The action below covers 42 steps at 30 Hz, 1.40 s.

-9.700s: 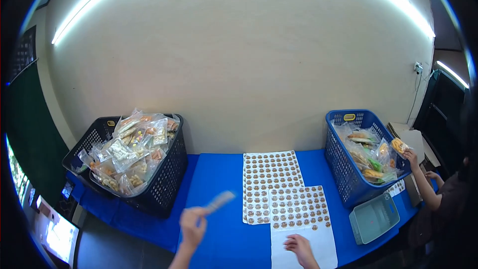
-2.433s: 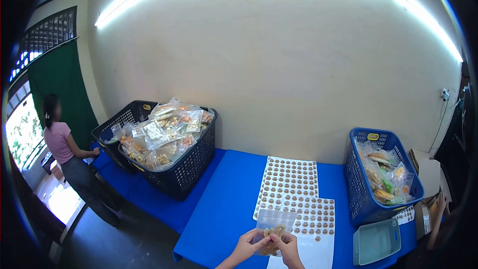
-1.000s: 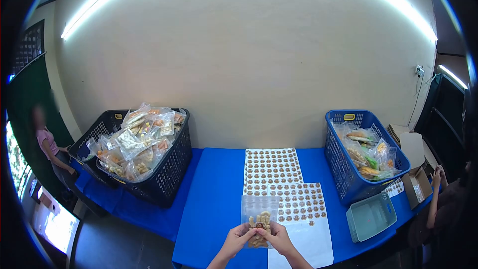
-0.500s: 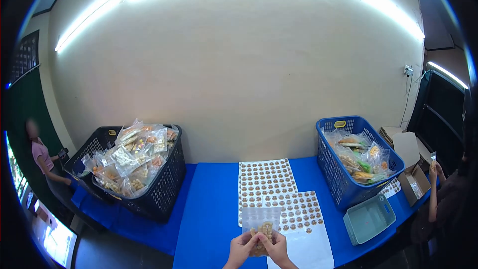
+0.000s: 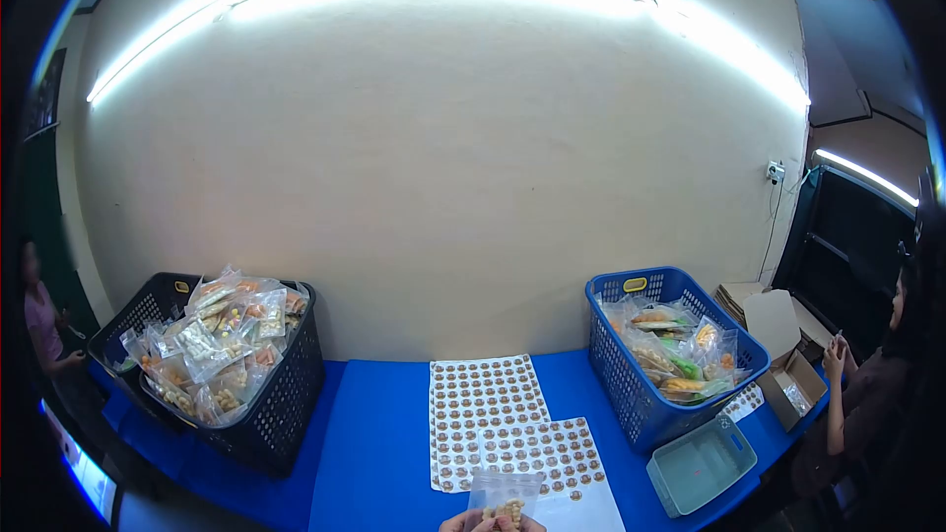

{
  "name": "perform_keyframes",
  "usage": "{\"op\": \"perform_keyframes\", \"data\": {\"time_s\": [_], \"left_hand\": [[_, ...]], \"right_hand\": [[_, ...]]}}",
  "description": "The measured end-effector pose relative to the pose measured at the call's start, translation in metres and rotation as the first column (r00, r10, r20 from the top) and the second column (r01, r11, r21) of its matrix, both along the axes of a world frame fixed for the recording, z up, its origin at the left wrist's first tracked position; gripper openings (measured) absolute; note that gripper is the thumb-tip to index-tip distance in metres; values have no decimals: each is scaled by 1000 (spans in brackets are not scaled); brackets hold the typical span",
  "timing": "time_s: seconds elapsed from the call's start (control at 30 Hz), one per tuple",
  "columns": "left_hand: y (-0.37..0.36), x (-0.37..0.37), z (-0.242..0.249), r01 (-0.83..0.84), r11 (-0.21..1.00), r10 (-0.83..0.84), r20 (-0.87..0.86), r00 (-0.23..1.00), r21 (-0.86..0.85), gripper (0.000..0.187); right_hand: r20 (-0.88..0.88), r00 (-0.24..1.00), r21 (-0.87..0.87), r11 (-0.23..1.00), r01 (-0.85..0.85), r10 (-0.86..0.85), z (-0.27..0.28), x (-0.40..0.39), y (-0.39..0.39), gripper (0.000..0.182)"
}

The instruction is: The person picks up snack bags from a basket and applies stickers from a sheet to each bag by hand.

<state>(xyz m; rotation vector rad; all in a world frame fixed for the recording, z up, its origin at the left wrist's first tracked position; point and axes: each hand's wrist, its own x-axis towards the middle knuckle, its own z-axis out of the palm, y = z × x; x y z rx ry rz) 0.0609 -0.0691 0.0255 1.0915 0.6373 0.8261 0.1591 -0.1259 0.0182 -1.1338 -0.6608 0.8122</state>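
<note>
At the bottom edge of the head view, my left hand (image 5: 460,522) and my right hand (image 5: 529,524) close around a clear plastic bag (image 5: 506,486) of pale, beige snack pieces. Its flat upper part stands above my fingers, while the lower part is cut off by the frame. Behind the bag, sheets of round brown stickers (image 5: 485,396) lie overlapping on the blue table (image 5: 374,433). The nearer sheet has a bare white strip at its lower end.
At left, a dark crate (image 5: 296,394) is heaped with filled bags. A blue basket (image 5: 680,281) of similar bags stands at right, beside a green plastic tray (image 5: 702,468) and an open cardboard box (image 5: 800,384). One person (image 5: 857,404) works at far right; another (image 5: 44,320) stands at far left.
The view has tilted up and turned slightly right, so table items appear lower and further left. My hands and the bag are now partly cut off at the bottom.
</note>
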Motion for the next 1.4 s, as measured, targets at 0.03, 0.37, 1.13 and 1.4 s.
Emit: {"op": "perform_keyframes", "data": {"time_s": [0.03, 0.37, 1.13, 1.4], "left_hand": [[2, 6, 2, 1, 999, 0, -24, 1000, 45, 29], [0, 59, 8, -68, 992, 75, -61, 995, 107, 20], [-28, 153, 11, 187, 752, 206, -494, 845, 633, 29], [-48, 124, 7, 147, 451, 454, -368, 811, 880, 17]], "right_hand": [[7, 1000, -13, 1000, -14, 14, 0, 6, 0, 22], [158, 981, 55, 991, -124, 114, 18, 70, 0, 19], [757, 583, -64, 921, -383, 295, 46, 239, -43, 16], [661, 561, -89, 794, -601, 499, 13, 211, -8, 17]]}}
